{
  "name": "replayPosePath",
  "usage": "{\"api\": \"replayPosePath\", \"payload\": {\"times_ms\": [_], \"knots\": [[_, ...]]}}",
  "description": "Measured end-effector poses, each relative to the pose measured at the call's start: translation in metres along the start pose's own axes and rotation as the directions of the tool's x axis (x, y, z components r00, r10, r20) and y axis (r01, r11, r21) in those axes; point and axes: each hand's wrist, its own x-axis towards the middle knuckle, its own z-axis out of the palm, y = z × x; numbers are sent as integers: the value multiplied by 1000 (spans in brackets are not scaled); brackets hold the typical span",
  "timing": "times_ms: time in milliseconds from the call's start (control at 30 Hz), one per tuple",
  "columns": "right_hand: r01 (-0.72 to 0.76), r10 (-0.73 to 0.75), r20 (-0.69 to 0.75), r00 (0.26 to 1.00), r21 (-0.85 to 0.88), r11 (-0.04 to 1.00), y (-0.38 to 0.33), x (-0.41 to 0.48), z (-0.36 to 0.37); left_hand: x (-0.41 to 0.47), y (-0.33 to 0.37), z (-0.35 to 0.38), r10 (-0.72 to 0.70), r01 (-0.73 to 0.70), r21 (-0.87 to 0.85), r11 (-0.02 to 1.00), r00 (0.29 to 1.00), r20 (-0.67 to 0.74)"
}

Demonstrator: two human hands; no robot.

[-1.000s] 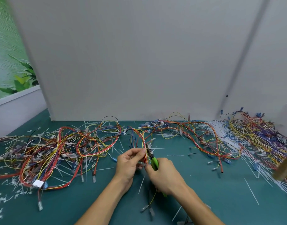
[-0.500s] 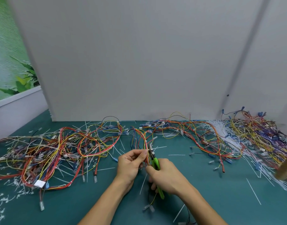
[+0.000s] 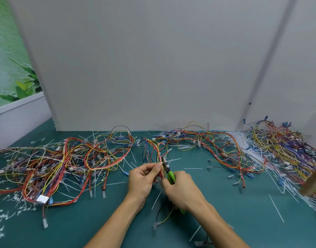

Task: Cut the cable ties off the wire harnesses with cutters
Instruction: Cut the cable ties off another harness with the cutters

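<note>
The left hand (image 3: pixel 142 178) holds one wire harness (image 3: pixel 154 151) near the middle of the front part of the worktop (image 3: pixel 225 203). Its fingers (image 3: pixel 154 169) are closed on the bundle of red, yellow and blue wires, pinching it between thumb and forefinger. I think the bundle is held so, a little lifted and kept straight, so that the tie stands free from the wires and the blades can reach it without touching the insulation.

The right hand (image 3: pixel 183 191) is wrapped around the green handles of the cutters (image 3: pixel 169 171), and its fingers are closed on them. The dark nose of the cutters points up and away from the person, just beside the left thumb and against the held wires. Whether the blades are already closed on a tie I cannot tell, because this part is too small.

The harness runs from the hands toward the back edge of the worktop, and its loose ends hang down toward the front edge, under the wrists.

On the left side of the worktop lies a big heap of harnesses (image 3: pixel 64 163), and another heap (image 3: pixel 282 149) lies at the right back corner. Many white cut ties (image 3: pixel 276 208) are scattered around. Probably the two heaps keep finished and unfinished harnesses apart, but which is which I cannot say
</note>
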Motion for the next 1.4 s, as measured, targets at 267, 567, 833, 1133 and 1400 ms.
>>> {"api": "replayPosePath", "payload": {"times_ms": [267, 567, 833, 1133, 1400], "knots": [[-6, 6, 5, 1000, -51, 999, 6, 4, 8, 2, -5, -3, 35, -37, 45, 998, 999, 40], [0, -5, 101, 995, 51, 999, -2, 0, -2, 4, -7, -5, 37, -40, 69, 997, 998, 54], [-56, -12, 272, 962, 243, 968, 5, 4, -19, 4, -6, -4, 74, -82, 102, 991, 994, 81], [-42, 18, 210, 978, 108, 993, 0, 1, -19, 1, -4, -3, 55, -62, 83, 995, 995, 82], [-201, 59, 368, 928, 361, 911, -3, 2, -37, 3, -8, -3, 56, -64, 105, 992, 995, 84]]}}
